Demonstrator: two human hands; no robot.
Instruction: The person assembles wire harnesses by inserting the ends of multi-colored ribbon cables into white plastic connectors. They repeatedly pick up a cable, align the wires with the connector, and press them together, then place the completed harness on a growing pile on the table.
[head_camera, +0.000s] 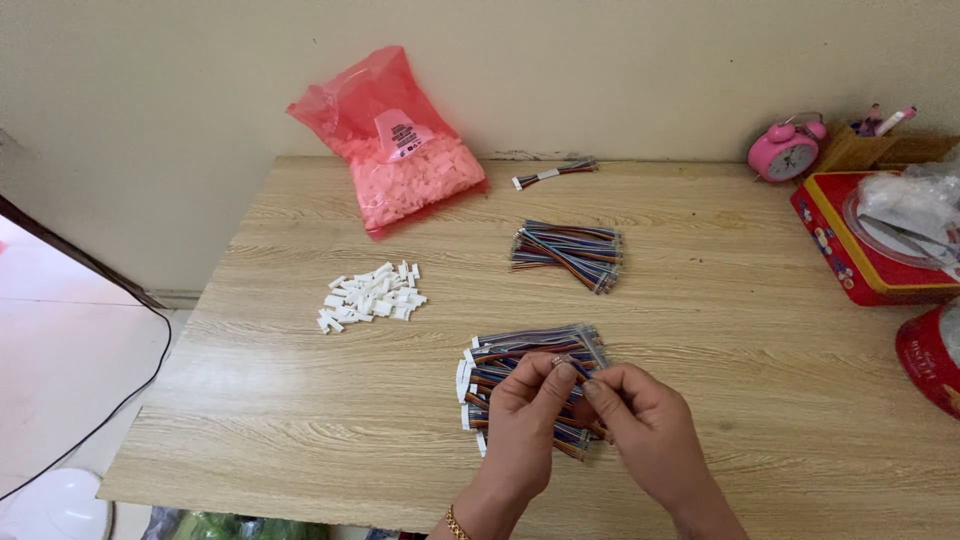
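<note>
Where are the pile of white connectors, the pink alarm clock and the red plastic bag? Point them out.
pile of white connectors (372, 297), head view, middle of the pile.
pink alarm clock (787, 153), head view, on its dial.
red plastic bag (395, 135), head view, middle of the bag.

Light wooden table (300, 400) against a plain beige wall (600, 60) — pale floor (60, 350) beside.

This looks like a home used for small assembly work. A wood-pattern counter (300, 400) stands against a plain wall. At the upper right of the frame are a pink alarm clock (786, 152) and red tins (850, 250). Wire bundles (570, 253), white connectors (372, 296) and a pink bag (400, 140) lie sorted on it.
</note>
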